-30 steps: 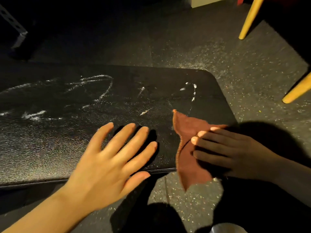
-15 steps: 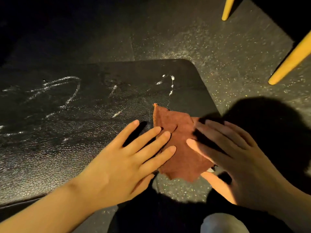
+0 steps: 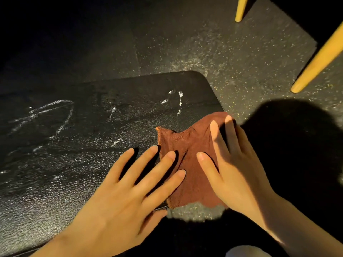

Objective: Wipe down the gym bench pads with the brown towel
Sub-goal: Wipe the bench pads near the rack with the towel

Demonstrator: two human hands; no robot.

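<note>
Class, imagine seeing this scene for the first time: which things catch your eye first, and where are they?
The brown towel lies at the near right corner of the black bench pad, with the left hand and right hand flat on it. White streaks cross the pad's left. Yellow legs stand at upper right.

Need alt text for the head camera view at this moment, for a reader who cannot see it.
Two bare hands press a brown towel flat on the near right corner of a black bench pad, the left hand partly on the pad, the right hand on the towel. White streaks mark the pad; yellow legs stand on speckled floor.
</note>
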